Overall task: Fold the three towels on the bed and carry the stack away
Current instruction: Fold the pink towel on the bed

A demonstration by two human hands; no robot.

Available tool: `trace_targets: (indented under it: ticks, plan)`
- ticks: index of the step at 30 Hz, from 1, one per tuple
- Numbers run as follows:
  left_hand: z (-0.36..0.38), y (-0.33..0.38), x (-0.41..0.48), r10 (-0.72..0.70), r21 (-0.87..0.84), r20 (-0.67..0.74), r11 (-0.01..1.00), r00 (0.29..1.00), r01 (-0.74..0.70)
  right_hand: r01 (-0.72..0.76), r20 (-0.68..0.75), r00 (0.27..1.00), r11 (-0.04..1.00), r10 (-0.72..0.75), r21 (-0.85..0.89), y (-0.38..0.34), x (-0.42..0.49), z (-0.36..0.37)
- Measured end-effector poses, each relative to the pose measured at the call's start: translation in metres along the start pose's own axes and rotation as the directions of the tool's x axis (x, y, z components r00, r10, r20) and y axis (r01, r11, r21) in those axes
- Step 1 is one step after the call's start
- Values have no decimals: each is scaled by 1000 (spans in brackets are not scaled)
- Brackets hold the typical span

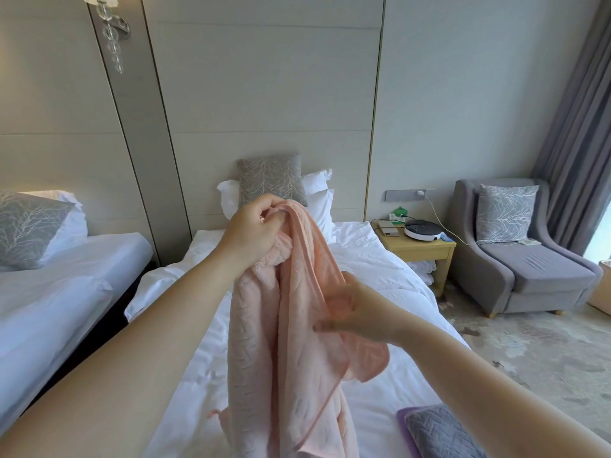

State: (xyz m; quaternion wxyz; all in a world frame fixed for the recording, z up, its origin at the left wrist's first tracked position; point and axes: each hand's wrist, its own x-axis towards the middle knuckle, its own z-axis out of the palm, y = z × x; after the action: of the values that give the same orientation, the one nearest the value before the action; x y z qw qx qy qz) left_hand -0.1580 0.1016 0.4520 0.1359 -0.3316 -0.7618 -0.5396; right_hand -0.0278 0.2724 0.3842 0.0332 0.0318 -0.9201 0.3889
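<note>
Holding the pink towel (pixel 291 342) up over the bed (pixel 380 269), we grip its top edge w/ the left hand (pixel 254 226), fingers curled round the bunched cloth. The right hand (pixel 357 312) pinches a fold lower down; its fingertips sink into the fabric, so we can't see them. The towel's bottom end runs off the frame. Bottom right, a grey towel (pixel 436 434) lies on a purple towel (pixel 401 424), both cut off, the purple just a thin rim.

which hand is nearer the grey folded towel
Right. The right hand grips the pink towel above the grey folded towel; the left hand holds it higher, farther left.
</note>
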Motion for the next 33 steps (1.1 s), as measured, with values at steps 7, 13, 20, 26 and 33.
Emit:
trace_targets:
  ticks: [7, 13, 20, 26, 33]
  plan:
    - [-16, -19, 5, -51, 32, -152, 998, 987, 57, -11, -58, 998, 998, 15, 64, 12, -14, -9]
    - [-27, -44, 5, -134, 47, -230, 988, 964, 148, -54, -82, 994, 981, 70, 187, 26, -32, -47]
    - [-24, -55, 7, -189, 69, -258, 974, 948, 214, -32, -272, 961, 995, 56, 92, 34, -36, -58]
    - [-28, -59, 7, -206, 118, -150, 967, 967, 224, -33, -438, 895, 991, 86, 128, 40, -31, -61]
    - [-25, -78, -16, -305, 358, 198, 907, 932, 221, -137, -298, 896, 843, 329, 520, 41, -23, -63]
